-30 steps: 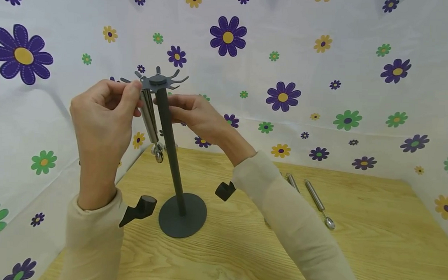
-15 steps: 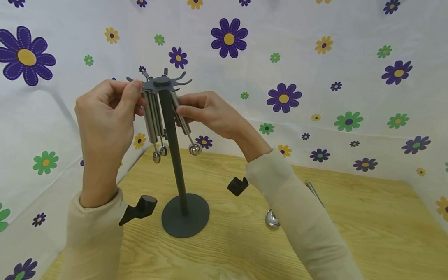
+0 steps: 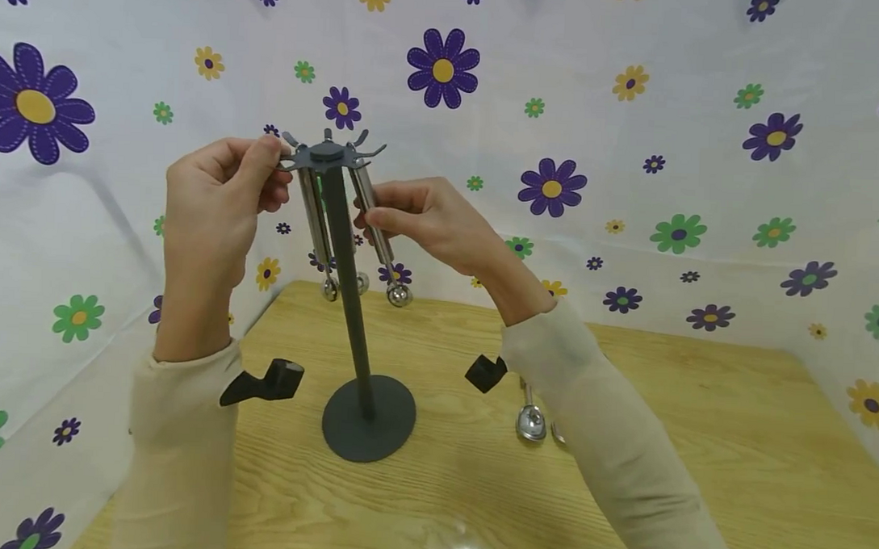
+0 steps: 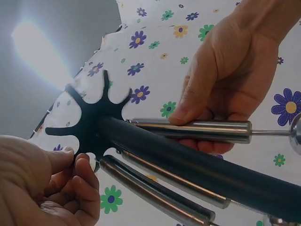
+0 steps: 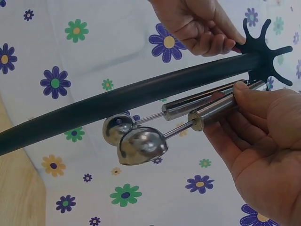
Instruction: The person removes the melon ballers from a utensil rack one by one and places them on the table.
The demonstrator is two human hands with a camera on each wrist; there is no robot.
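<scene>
A dark utensil stand (image 3: 351, 304) rises from a round base, with curved hooks spreading from its top. My left hand (image 3: 210, 194) pinches one hook between thumb and finger at the left of that top. On the right of the pole, my right hand (image 3: 441, 222) holds a metal scoop (image 3: 399, 295) by its thick cylindrical handle, thumb on the near side. The scoop's handle end is up at the hooks and its round bowl points down. Other scoops hang by their handles, one scoop (image 4: 164, 193) nearest the left hand and one scoop (image 5: 118, 128) behind the held one.
On the wooden table (image 3: 439, 493), right of the stand, lies a metal scoop (image 3: 530, 423). Another scoop (image 3: 557, 433) is mostly hidden under the right sleeve (image 3: 609, 426). A flower-patterned cloth (image 3: 487, 147) hangs behind the table.
The stand's hooked top has turned, carrying the hanging scoops rightward. My left hand has shifted slightly right with it. My right hand, earlier behind the pole, is now right of it with a scoop.
</scene>
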